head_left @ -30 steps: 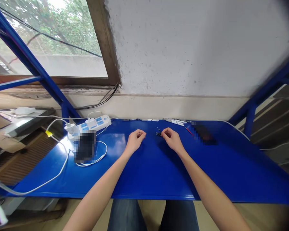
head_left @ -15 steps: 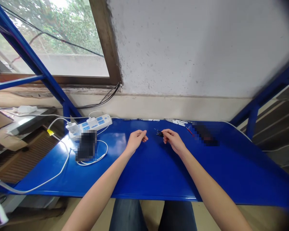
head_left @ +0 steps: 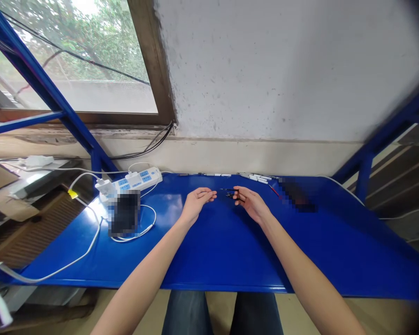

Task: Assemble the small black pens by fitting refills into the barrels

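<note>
Blue tabletop [head_left: 226, 251], thin dark piece [head_left: 232, 190] in right hand [head_left: 248, 201].

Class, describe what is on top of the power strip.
Two white plugs sit on the power strip, blue sockets showing beside them; what lies beneath the plugs is covered.
</note>
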Tool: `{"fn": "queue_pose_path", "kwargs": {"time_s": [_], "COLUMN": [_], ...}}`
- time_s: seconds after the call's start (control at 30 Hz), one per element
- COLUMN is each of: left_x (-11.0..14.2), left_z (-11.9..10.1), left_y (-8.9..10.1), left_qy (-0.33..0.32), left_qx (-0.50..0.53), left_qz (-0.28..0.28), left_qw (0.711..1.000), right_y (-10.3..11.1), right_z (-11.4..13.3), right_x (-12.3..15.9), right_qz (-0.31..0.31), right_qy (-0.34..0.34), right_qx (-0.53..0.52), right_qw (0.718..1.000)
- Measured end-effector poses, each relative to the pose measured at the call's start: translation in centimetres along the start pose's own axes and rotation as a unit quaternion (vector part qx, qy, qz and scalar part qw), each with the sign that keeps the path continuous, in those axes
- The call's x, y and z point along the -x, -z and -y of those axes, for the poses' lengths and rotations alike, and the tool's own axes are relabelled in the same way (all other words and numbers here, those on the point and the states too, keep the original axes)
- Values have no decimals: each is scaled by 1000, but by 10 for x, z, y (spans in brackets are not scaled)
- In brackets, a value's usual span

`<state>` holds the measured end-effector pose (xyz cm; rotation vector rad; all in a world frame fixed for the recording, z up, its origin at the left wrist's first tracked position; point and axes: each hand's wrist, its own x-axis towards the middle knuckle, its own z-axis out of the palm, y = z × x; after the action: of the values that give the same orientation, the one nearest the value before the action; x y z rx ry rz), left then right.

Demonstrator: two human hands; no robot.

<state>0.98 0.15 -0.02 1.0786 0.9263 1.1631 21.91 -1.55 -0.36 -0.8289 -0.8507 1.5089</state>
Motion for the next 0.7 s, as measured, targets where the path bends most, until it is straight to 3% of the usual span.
{"fn": "queue_pose_path", "kwargs": {"time_s": [0.5,0.7], "left_x": [2,5], "left_z": [-2,-3], "left_y": [-4,-7], "left_qy": [-16,-6], "left_qx": [24,-14], "left_qz": [45,67], "left_qw": [999,998], "right_y": [-4,-5], "right_z": [-2,-4], "right_x": [3,5], "right_qz": [58,88], "right_qy": [-14,-22], "right_qx": [21,50], "right_qw": [998,995]}}
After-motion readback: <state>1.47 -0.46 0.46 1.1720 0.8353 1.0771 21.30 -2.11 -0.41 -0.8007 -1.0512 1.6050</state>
